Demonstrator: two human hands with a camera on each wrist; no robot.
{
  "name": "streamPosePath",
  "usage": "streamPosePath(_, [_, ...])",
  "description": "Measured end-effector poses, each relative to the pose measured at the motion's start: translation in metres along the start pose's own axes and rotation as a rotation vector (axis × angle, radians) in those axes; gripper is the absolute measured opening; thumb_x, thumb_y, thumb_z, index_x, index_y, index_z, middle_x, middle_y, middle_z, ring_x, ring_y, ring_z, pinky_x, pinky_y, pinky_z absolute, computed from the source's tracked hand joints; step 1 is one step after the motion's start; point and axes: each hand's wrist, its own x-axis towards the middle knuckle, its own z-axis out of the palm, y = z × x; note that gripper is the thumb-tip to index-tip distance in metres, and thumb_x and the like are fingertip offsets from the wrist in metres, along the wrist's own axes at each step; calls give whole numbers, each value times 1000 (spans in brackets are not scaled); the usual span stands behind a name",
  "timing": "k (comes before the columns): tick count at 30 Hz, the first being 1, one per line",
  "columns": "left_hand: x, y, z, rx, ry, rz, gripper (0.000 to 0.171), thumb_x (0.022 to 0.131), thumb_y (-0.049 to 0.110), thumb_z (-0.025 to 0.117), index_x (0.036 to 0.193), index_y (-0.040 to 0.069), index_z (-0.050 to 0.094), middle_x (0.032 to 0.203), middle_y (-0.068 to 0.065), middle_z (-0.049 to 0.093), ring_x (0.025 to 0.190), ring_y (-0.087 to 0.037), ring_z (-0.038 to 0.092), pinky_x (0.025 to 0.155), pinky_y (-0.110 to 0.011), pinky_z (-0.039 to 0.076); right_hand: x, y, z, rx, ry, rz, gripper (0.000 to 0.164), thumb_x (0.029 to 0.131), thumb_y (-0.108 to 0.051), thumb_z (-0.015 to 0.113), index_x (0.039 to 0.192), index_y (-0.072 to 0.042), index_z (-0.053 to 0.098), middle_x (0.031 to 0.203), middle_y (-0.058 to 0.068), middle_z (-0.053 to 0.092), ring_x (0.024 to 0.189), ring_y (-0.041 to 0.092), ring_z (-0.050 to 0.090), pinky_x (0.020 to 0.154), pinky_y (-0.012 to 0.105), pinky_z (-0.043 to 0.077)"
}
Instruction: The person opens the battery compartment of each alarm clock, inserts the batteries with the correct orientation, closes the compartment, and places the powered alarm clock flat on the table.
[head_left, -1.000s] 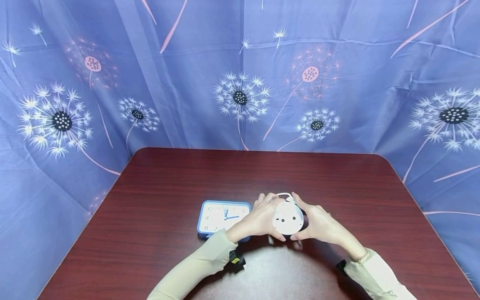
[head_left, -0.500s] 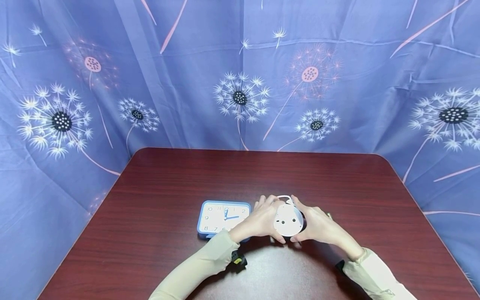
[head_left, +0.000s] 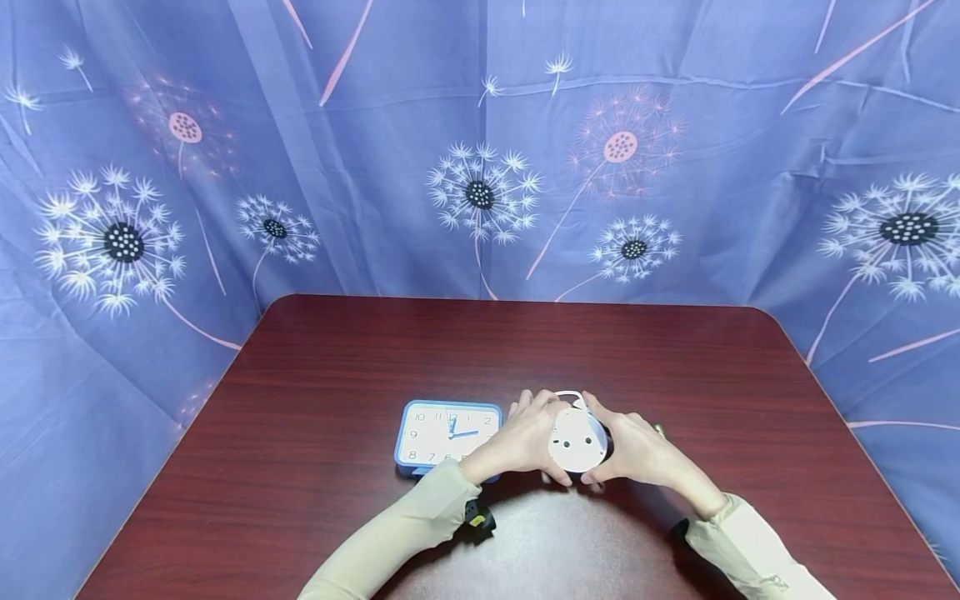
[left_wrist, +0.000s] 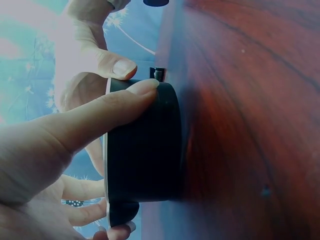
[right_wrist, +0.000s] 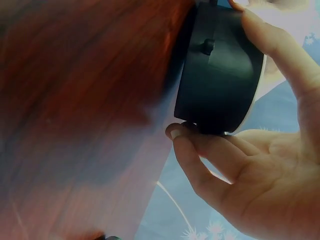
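Note:
Between my two hands is a round, drum-shaped object (head_left: 577, 440) with a white disc facing up. The disc has two dark holes and a short slot, and a thin white loop (head_left: 568, 392) curves off its far side. The black side wall (left_wrist: 142, 155) shows in the left wrist view, close over the table. My left hand (head_left: 528, 435) grips the drum's left side, thumb along the wall. On the opposite side my right hand (head_left: 633, 446) holds it with thumb and curled fingers. A small black peg (right_wrist: 207, 46) sticks out of the wall in the right wrist view.
A rectangular blue-framed clock (head_left: 431, 435) with a white dial lies left of my left hand, whose wrist overlaps its lower right corner. The dark red wooden table (head_left: 375, 350) ends at a blue dandelion-patterned curtain (head_left: 375, 167) behind and on both sides.
Both hands and the drum-shaped object have shifted very slightly toward me and to the right since a second ago. The grip looks the same, and the blue clock has stayed put.

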Motion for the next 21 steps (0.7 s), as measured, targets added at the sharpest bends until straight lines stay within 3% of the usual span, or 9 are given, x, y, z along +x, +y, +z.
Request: streamPosePath(21, [1, 1, 3, 28, -1, -6, 99, 47, 45, 94, 133, 18, 54, 131, 0, 51, 105, -19, 41, 86, -28, 35, 0, 8, 3, 23, -15, -15, 110, 58, -34, 90, 143, 9, 36, 96, 12, 69, 71, 8, 52, 63, 23, 43])
